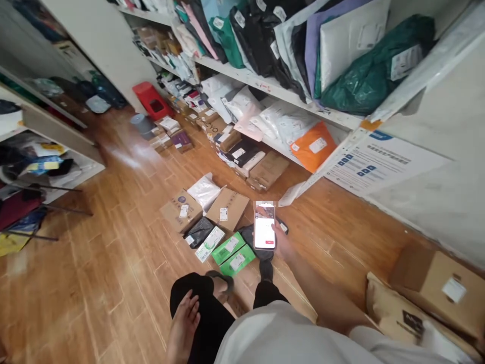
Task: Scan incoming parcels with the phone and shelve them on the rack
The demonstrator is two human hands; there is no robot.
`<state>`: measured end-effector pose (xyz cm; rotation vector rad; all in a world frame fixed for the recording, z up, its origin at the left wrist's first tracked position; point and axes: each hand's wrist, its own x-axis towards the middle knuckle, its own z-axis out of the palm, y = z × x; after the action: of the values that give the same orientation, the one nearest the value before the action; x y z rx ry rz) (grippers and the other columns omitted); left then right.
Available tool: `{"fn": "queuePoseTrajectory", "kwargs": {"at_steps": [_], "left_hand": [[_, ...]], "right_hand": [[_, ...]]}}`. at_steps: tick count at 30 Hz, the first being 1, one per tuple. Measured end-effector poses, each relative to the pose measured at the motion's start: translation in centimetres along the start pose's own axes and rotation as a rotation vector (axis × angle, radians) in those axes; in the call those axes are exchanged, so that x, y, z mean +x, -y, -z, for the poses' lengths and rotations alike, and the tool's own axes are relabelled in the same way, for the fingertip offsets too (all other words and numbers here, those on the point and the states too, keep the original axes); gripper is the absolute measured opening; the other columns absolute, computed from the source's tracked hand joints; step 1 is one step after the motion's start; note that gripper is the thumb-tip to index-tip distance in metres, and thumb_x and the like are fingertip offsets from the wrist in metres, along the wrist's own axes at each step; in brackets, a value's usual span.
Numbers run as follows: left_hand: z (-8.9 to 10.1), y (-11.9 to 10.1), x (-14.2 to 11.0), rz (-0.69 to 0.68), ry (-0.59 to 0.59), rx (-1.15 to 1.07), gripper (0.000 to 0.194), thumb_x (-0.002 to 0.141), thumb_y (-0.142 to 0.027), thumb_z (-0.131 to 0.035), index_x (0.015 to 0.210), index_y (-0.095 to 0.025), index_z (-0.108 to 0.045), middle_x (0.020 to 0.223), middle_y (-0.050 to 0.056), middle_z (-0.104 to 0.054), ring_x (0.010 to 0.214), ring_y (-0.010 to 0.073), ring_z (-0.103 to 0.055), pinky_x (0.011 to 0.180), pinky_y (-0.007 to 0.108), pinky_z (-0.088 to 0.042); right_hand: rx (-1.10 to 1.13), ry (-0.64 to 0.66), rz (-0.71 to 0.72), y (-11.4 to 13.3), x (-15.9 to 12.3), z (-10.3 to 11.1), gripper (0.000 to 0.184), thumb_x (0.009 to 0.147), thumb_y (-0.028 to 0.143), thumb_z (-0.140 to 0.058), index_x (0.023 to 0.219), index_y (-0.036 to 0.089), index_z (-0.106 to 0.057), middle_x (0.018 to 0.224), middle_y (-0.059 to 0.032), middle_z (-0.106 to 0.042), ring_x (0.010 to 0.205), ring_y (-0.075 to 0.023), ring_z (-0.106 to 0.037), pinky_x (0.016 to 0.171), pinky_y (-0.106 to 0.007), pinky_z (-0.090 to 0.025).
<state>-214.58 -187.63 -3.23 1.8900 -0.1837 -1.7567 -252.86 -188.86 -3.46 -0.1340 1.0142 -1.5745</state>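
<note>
My right hand (282, 245) grips a smartphone (264, 226) with a lit white screen, held out over the wooden floor. My left hand (185, 323) hangs beside my black-trousered leg with fingers stretched out and nothing in it. Just below the phone, parcels lie on the floor: two green boxes (233, 253), a black bag (199, 231), a white bag (204, 191) and two brown cardboard boxes (226, 207).
White shelves (265, 83) on the right carry several poly-bag parcels, with an orange one (312, 146) low down. More boxes line the floor beneath. A red stool (151, 100) stands far back. Cardboard boxes (439, 288) sit at lower right. Another shelf unit (56, 126) is on the left.
</note>
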Motion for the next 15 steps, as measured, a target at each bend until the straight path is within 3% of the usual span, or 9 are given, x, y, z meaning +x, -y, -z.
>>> {"fn": "queuePoseTrajectory", "kwargs": {"at_steps": [4, 8, 12, 15], "left_hand": [[-2.0, -4.0, 3.6, -0.019, 0.146, 0.129, 0.046, 0.087, -0.032, -0.064, 0.132, -0.025, -0.059, 0.116, 0.006, -0.067, 0.090, 0.0147, -0.065, 0.068, 0.022, -0.051], [-1.9, -5.9, 10.4, 0.166, 0.238, 0.351, 0.059, 0.076, -0.034, -0.074, 0.132, -0.022, -0.057, 0.106, 0.006, -0.069, 0.085, 0.0159, -0.065, 0.063, 0.022, -0.047], [0.9, -7.6, 19.0, 0.415, 0.315, 0.581, 0.066, 0.072, -0.041, -0.078, 0.131, -0.020, -0.057, 0.108, 0.008, -0.068, 0.087, 0.0165, -0.066, 0.064, 0.023, -0.048], [4.5, -8.2, 25.3, 0.490, 0.248, 0.714, 0.063, 0.077, -0.044, -0.072, 0.134, -0.024, -0.056, 0.118, 0.007, -0.067, 0.097, 0.0181, -0.067, 0.064, 0.023, -0.050]], "right_hand": [[0.036, -0.097, 0.051, -4.3, 0.6, -0.1, 0.051, 0.081, 0.044, -0.071, 0.127, 0.032, -0.051, 0.112, -0.0038, -0.073, 0.100, -0.0294, -0.071, 0.081, -0.049, -0.060], [0.098, -0.225, 0.148, -9.9, 3.0, 0.0, 0.050, 0.079, 0.042, -0.074, 0.123, 0.030, -0.054, 0.113, -0.0033, -0.073, 0.102, -0.0292, -0.070, 0.083, -0.046, -0.059], [0.180, -0.371, 0.230, -16.9, 6.1, 0.2, 0.046, 0.082, 0.048, -0.069, 0.121, 0.026, -0.056, 0.109, -0.0045, -0.074, 0.099, -0.0292, -0.071, 0.084, -0.046, -0.058], [0.226, -0.434, 0.216, -21.7, 7.5, 0.8, 0.051, 0.085, 0.061, -0.058, 0.121, 0.025, -0.058, 0.102, -0.0058, -0.075, 0.091, -0.0300, -0.072, 0.079, -0.046, -0.059]]}}
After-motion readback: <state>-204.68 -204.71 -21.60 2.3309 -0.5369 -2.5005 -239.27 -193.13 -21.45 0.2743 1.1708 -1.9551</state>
